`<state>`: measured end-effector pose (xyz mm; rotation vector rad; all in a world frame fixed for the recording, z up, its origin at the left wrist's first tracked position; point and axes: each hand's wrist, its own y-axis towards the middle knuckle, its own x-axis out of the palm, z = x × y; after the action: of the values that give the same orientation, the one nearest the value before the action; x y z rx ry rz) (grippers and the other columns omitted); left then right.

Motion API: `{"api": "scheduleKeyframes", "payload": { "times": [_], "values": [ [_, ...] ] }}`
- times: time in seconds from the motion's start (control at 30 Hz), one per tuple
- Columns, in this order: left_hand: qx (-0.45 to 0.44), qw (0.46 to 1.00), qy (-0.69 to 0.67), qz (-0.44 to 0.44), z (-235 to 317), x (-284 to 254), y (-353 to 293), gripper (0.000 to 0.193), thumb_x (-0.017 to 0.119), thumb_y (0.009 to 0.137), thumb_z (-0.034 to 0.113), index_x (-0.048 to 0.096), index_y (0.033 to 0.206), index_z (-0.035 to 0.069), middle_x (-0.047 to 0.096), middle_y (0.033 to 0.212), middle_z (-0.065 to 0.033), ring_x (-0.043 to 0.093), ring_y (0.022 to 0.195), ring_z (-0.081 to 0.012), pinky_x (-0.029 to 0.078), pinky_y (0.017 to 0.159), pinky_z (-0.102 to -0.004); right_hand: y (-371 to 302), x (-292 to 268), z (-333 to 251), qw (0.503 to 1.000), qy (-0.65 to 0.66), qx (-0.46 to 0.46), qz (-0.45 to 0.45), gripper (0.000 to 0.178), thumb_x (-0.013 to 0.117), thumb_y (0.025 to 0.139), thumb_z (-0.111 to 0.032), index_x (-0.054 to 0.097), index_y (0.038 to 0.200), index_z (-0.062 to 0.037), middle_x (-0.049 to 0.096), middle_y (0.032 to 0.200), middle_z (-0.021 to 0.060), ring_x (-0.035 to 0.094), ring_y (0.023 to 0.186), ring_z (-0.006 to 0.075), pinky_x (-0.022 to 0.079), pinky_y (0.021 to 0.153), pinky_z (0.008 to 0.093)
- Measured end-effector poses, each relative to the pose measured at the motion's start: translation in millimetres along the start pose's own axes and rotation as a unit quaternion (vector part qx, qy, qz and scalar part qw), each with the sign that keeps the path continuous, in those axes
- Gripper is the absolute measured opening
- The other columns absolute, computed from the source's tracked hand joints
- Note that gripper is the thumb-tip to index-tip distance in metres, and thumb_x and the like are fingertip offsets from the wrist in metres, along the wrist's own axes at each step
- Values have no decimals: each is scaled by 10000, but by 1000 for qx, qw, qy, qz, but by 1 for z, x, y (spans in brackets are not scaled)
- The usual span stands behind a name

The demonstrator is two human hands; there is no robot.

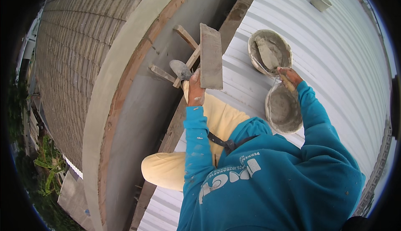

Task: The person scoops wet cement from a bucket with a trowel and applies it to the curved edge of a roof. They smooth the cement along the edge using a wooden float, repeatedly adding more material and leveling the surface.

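— Inside the round, mortar-caked bucket (255, 65), what rests there?
— A grey-coated, wooden-handled trowel (267, 54), blade lying in thick grey mortar (284, 51); the right hand (291, 76) is wrapped around its handle, probably for control.
— And the left hand (196, 91)?
— It clasps a flat, rectangular grey board (211, 57) from behind its left edge, likely leaving the broad face free; most fingers are hidden.
— Farther out?
— A second, mortar-smeared bucket (271, 117) sits just beside the first, within easy reach, on white corrugated roofing (342, 64).
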<state>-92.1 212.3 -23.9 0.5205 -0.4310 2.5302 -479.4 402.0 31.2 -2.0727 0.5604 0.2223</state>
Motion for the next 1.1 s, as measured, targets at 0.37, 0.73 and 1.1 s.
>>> {"api": "scheduleKeyframes", "payload": {
  "times": [0.37, 0.73, 1.1],
  "values": [
    [-25, 996, 82, -27, -8, 15, 25, 493, 441, 1024, 378, 566, 1247, -43, 649, 1095, -108, 582, 987, -183, 441, 896, -299, -46, -16, -83, 890, -442, 54, 97, 291, 646, 791, -283, 696, 920, -27, 656, 780, 138, 649, 629, 209, 525, 524, 353],
    [-84, 983, 157, -34, -11, 49, 50, 482, 497, 998, 371, 610, 1163, -68, 675, 994, -157, 609, 901, -202, 471, 833, -326, -4, -18, -117, 638, -739, -65, 207, 221, 636, 759, -197, 747, 905, -75, 722, 944, 151, 707, 884, 317, 571, 756, 411],
    [-74, 967, 245, 8, -69, 115, 70, 526, 587, 924, 443, 636, 1065, -61, 678, 948, -262, 651, 871, -381, 495, 804, -427, -5, -2, -75, 890, -441, 36, 110, 334, 674, 791, -324, 633, 766, 7, 598, 595, 96, 590, 480, 212, 480, 426, 360]
  ]
}}
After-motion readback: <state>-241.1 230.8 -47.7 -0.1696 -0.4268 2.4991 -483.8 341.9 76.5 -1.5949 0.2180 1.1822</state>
